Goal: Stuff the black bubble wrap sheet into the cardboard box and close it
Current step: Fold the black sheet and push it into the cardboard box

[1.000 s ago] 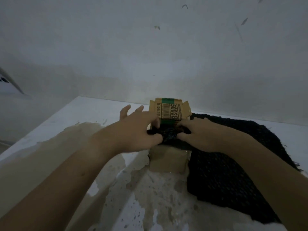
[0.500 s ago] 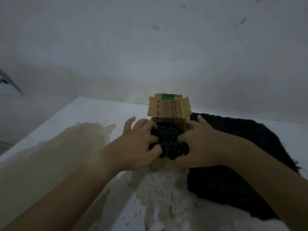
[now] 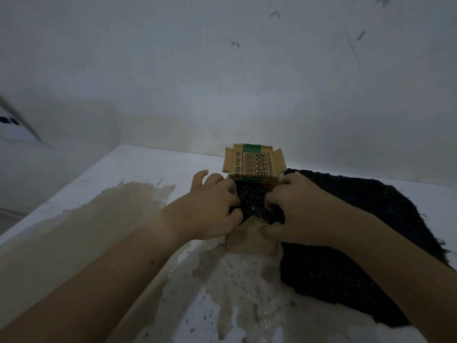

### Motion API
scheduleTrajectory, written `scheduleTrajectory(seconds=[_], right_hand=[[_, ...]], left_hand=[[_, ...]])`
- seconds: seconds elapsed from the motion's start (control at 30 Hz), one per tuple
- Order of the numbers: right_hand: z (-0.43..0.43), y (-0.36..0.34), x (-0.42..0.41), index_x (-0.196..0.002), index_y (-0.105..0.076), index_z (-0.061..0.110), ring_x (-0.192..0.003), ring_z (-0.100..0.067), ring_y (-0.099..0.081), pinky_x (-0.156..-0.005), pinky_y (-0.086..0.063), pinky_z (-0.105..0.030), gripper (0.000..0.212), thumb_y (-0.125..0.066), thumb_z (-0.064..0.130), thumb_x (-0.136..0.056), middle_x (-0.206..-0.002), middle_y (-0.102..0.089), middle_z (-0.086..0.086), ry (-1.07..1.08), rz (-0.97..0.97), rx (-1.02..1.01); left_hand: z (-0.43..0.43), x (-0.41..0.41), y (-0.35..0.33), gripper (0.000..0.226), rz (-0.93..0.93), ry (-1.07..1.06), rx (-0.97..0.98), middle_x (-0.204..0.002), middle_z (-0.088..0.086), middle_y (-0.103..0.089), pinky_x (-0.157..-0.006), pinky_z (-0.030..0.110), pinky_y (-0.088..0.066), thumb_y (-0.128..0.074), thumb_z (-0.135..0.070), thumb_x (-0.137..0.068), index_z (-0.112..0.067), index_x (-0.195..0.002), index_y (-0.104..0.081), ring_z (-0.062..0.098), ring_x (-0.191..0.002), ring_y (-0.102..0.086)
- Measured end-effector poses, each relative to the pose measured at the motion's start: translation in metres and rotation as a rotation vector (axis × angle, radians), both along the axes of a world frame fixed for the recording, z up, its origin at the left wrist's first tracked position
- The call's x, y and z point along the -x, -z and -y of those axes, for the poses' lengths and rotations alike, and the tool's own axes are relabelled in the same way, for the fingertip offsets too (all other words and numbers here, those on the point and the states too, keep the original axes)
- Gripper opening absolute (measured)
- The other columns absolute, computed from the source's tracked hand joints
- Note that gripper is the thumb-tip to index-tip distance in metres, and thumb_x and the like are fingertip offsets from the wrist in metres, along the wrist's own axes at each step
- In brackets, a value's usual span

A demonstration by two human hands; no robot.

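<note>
A small cardboard box (image 3: 249, 240) stands on the white table, its lid flap (image 3: 254, 163) upright at the back with a green stripe and the print 50038. Black bubble wrap (image 3: 251, 203) fills the box's open top and bulges over the near rim. My left hand (image 3: 210, 209) presses on the wrap from the left with curled fingers. My right hand (image 3: 299, 209) grips it from the right. The box's inside is hidden.
A larger dark sheet of black bubble wrap (image 3: 346, 243) lies flat to the right of the box, under my right forearm. The table top (image 3: 128, 219) is white with worn beige patches. A grey wall rises close behind the box.
Both hands have shifted on the wrap: first at the far part of the box, then pulling toward the near rim. The wad now sits lower, squeezed between both hands.
</note>
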State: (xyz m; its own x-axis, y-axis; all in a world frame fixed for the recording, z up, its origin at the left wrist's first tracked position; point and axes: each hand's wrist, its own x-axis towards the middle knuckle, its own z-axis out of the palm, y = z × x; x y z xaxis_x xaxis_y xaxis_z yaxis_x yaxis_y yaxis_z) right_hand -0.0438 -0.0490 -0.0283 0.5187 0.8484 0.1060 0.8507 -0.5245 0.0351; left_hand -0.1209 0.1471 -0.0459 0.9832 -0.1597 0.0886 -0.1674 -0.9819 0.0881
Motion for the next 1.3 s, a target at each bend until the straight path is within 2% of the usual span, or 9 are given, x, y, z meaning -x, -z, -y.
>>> scheduleTrajectory(seconds=[0.1,0.33,0.5,0.67,0.73,0.83,0.93,1.07,1.3], right_hand=[[0.004,-0.01,0.0,-0.078,-0.057,0.026,-0.084,-0.018,-0.047,-0.066,-0.038,-0.032,0.021,-0.056,0.045,-0.085,-0.074,-0.05,0.008,-0.007,-0.003,-0.18],[-0.001,0.001,0.0,-0.064,-0.048,0.017,-0.085,-0.022,-0.032,-0.095,-0.026,-0.034,0.054,-0.024,0.053,-0.097,-0.063,-0.049,-0.001,0.06,-0.023,0.148],[-0.008,-0.009,-0.007,-0.095,-0.054,0.018,-0.125,-0.035,-0.027,-0.109,-0.013,-0.049,0.04,-0.021,0.039,-0.1,-0.111,-0.053,-0.01,0.232,-0.201,0.339],[-0.024,-0.015,-0.019,-0.122,-0.056,0.023,-0.134,-0.042,-0.024,-0.108,-0.021,-0.053,0.043,-0.038,0.05,-0.094,-0.143,-0.037,-0.018,0.399,-0.294,0.447],[-0.03,-0.019,-0.018,-0.138,-0.045,0.017,-0.134,-0.042,-0.03,-0.108,-0.031,-0.041,0.051,-0.038,0.047,-0.097,-0.148,-0.032,-0.02,0.399,-0.407,0.453],[-0.038,-0.021,-0.018,-0.128,-0.039,0.024,-0.109,-0.02,-0.047,-0.065,-0.038,0.003,0.03,-0.033,0.039,-0.103,-0.133,-0.044,-0.013,0.369,-0.656,0.374],[-0.028,-0.014,-0.018,-0.128,-0.051,0.021,-0.123,-0.037,-0.04,-0.096,-0.036,-0.034,0.051,-0.03,0.056,-0.098,-0.135,-0.047,-0.018,0.344,-0.409,0.397],[-0.005,-0.016,-0.018,-0.079,-0.061,0.029,-0.076,-0.013,-0.053,-0.065,-0.042,-0.032,0.031,-0.056,0.058,-0.087,-0.08,-0.063,0.003,0.193,-0.149,0.044],[-0.009,-0.007,-0.006,-0.074,-0.062,0.023,-0.109,-0.029,-0.039,-0.107,-0.027,-0.046,0.057,-0.023,0.058,-0.096,-0.095,-0.058,-0.004,0.193,-0.167,0.333]], left_hand=[[-0.006,-0.002,-0.005,0.014,0.092,0.014,0.12,-0.099,-0.013,-0.052,-0.104,0.041,-0.018,-0.045,-0.035,-0.09,-0.034,-0.088,-0.059,0.012,-0.104,-0.045],[0.004,-0.016,-0.002,0.038,-0.151,-0.096,0.015,-0.133,-0.003,-0.04,-0.105,0.04,-0.006,-0.035,-0.037,-0.097,-0.028,-0.104,-0.071,0.021,-0.126,-0.029],[0.007,-0.031,-0.014,0.024,-0.203,-0.179,0.03,-0.109,-0.002,-0.053,-0.087,0.037,-0.021,-0.053,-0.044,-0.082,-0.034,-0.102,-0.064,0.023,-0.108,-0.042],[0.016,-0.049,-0.033,0.057,-0.249,-0.163,-0.065,-0.106,-0.001,-0.057,-0.082,0.039,-0.024,-0.068,-0.03,-0.075,-0.037,-0.128,-0.047,0.022,-0.089,-0.044],[0.022,-0.055,-0.036,0.066,-0.267,-0.166,-0.124,-0.093,-0.003,-0.05,-0.08,0.038,-0.024,-0.069,-0.025,-0.074,-0.038,-0.134,-0.045,0.018,-0.076,-0.037],[0.025,-0.061,-0.027,0.05,-0.267,-0.179,-0.179,-0.102,0.002,-0.052,-0.085,0.041,-0.023,-0.067,-0.026,-0.08,-0.032,-0.127,-0.052,0.024,-0.095,-0.04],[0.018,-0.061,-0.01,0.027,-0.127,-0.133,-0.136,-0.099,-0.001,-0.05,-0.095,0.045,-0.018,-0.06,-0.038,-0.084,-0.034,-0.11,-0.057,0.027,-0.111,-0.04],[0.001,-0.059,-0.01,0.049,-0.16,-0.097,-0.034,-0.11,-0.003,-0.058,-0.099,0.046,-0.014,-0.065,-0.054,-0.072,-0.036,-0.117,-0.056,0.023,-0.118,-0.038],[-0.007,-0.052,-0.015,0.05,-0.233,-0.136,-0.031,-0.118,0.004,-0.056,-0.11,0.051,-0.002,-0.056,-0.045,-0.065,-0.034,-0.113,-0.061,0.027,-0.132,-0.031]])
